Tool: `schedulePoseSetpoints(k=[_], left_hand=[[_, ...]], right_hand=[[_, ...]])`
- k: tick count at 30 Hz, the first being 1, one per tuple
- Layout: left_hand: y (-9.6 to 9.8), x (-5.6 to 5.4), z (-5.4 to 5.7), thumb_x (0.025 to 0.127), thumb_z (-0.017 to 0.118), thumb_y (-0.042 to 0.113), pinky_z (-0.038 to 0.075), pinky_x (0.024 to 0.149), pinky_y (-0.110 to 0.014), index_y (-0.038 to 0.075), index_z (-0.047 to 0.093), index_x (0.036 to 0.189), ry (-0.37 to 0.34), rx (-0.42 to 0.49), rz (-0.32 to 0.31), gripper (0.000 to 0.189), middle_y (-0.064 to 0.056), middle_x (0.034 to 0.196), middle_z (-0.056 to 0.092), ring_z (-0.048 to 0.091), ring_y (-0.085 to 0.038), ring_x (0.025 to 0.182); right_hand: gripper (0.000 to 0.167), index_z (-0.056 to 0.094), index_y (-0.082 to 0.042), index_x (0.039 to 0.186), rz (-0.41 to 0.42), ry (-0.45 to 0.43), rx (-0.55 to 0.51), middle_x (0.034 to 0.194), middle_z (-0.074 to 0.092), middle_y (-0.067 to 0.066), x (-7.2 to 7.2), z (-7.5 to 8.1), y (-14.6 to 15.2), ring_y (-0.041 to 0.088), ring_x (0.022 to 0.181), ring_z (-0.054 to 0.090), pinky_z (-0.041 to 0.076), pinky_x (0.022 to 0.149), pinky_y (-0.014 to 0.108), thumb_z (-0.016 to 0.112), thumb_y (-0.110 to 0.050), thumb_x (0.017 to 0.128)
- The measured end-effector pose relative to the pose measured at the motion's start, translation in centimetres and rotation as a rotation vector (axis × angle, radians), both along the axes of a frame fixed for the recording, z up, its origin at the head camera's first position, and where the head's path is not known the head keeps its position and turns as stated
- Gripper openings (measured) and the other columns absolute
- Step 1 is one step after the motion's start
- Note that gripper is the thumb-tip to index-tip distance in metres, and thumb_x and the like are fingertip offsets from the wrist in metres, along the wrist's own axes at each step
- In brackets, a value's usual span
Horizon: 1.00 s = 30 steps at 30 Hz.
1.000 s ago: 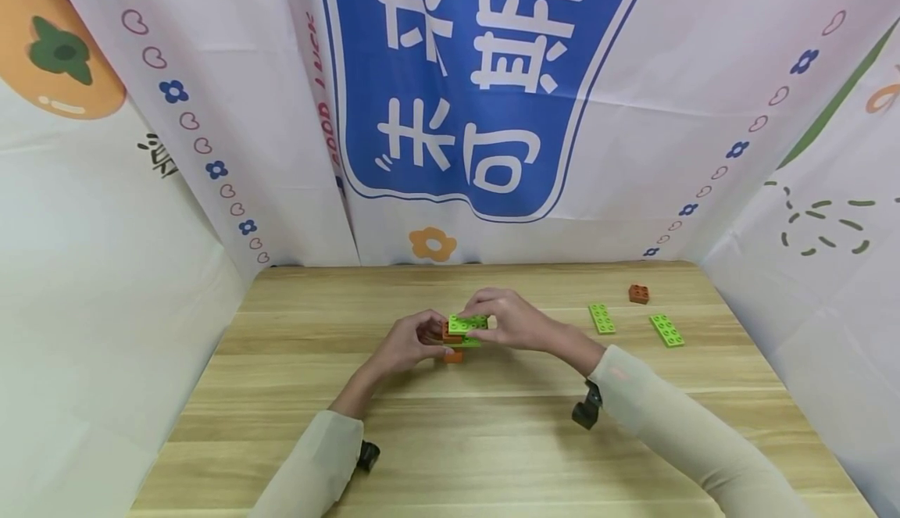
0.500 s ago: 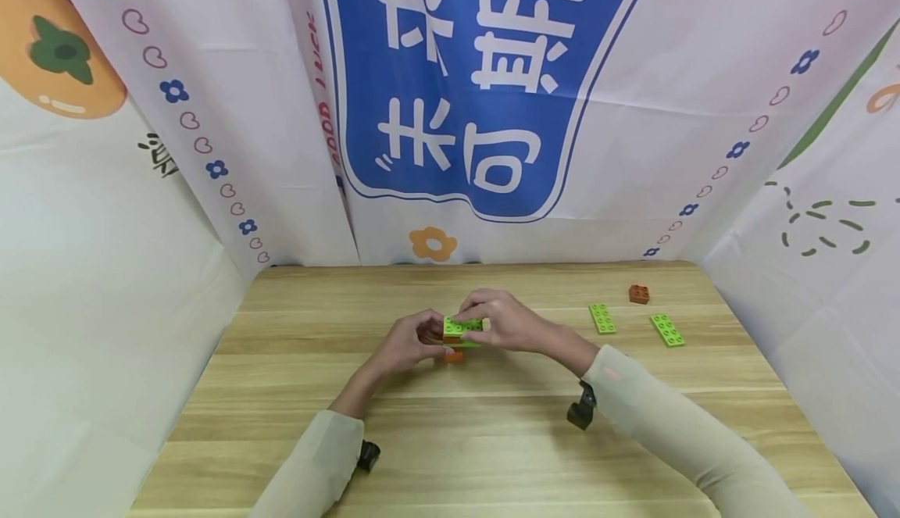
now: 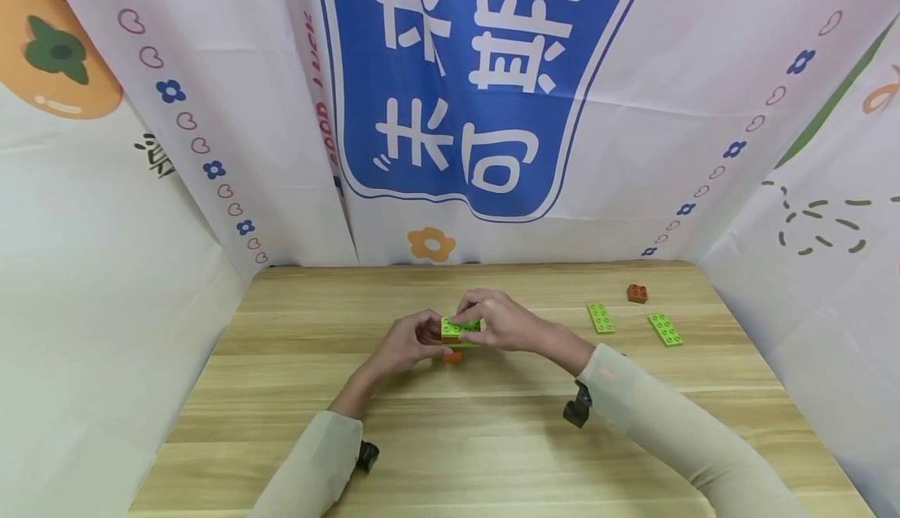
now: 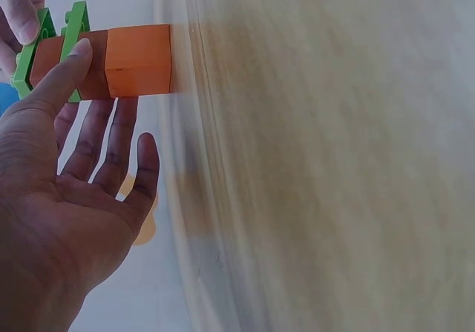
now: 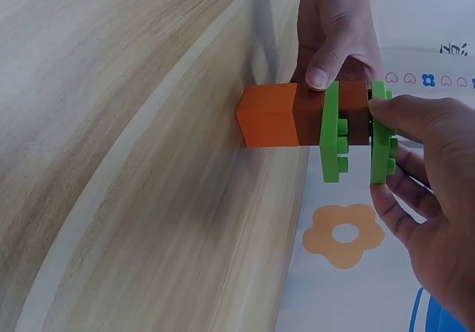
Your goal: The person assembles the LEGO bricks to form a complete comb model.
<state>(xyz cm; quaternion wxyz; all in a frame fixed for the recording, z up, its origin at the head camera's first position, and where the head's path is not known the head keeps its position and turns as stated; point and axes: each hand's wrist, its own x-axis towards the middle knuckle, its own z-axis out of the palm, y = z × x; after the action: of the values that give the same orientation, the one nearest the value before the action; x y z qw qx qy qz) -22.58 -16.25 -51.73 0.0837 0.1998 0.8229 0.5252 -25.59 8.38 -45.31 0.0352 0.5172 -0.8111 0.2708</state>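
A stack of toy building bricks stands upright on the table between both hands. At its base is an orange block (image 5: 269, 115), then a reddish-brown brick (image 5: 310, 122), a green plate (image 5: 330, 142) and a second brown brick (image 5: 356, 130). Topmost is another studded green plate (image 5: 381, 157), lying against the upper brown brick. My left hand (image 3: 406, 342) grips the stack at its lower brown brick, thumb on the near side, fingers behind. My right hand (image 3: 508, 323) pinches the top plate between thumb and fingers. Both green plates jut out to the right beyond the bricks.
Two loose green plates (image 3: 601, 318) and a small brown brick (image 3: 637, 293) lie on the wooden table (image 3: 450, 440) at the back right. A printed cloth (image 3: 309, 221) hangs behind the table's far edge.
My right hand has moved slightly left and down, bringing the green plate from above the upper brown brick onto it. The left hand keeps its hold on the stack.
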Motion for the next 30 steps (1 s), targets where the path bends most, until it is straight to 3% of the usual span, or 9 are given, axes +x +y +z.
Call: schedulePoseSetpoints(k=[5,12,30], left_hand=[[-0.02,-0.01,-0.01,0.091,0.085,0.007,0.059,0.082,-0.027,0.007,0.068,0.118,0.007,0.000,-0.004,0.031,-0.008,0.110,0.075,0.070,-0.019,0.093],[-0.09,0.07,0.03,0.091,0.084,0.005,0.059,0.081,-0.026,0.003,0.068,0.118,0.010,0.029,-0.002,0.031,-0.014,0.111,0.074,0.071,-0.027,0.096],[0.00,-0.07,-0.14,0.091,0.085,0.009,0.060,0.083,-0.028,0.007,0.068,0.118,-0.004,-0.006,0.000,0.032,-0.006,0.110,0.075,0.071,-0.019,0.094]], right_hand=[[0.033,0.079,-0.005,0.119,-0.024,0.026,0.016,0.108,0.072,0.007,0.15,-0.04,-0.17,0.019,0.098,0.069,0.058,0.084,0.022,0.088,-0.008,0.087],[0.033,0.079,-0.005,0.120,-0.058,0.021,0.050,0.108,0.071,0.005,0.43,0.24,-0.47,0.017,0.099,0.065,0.056,0.083,0.023,0.087,-0.009,0.089],[0.032,0.080,-0.007,0.120,-0.064,0.064,0.056,0.109,0.072,0.004,0.54,-0.02,-0.13,0.016,0.099,0.067,0.057,0.084,0.024,0.087,-0.011,0.089]])
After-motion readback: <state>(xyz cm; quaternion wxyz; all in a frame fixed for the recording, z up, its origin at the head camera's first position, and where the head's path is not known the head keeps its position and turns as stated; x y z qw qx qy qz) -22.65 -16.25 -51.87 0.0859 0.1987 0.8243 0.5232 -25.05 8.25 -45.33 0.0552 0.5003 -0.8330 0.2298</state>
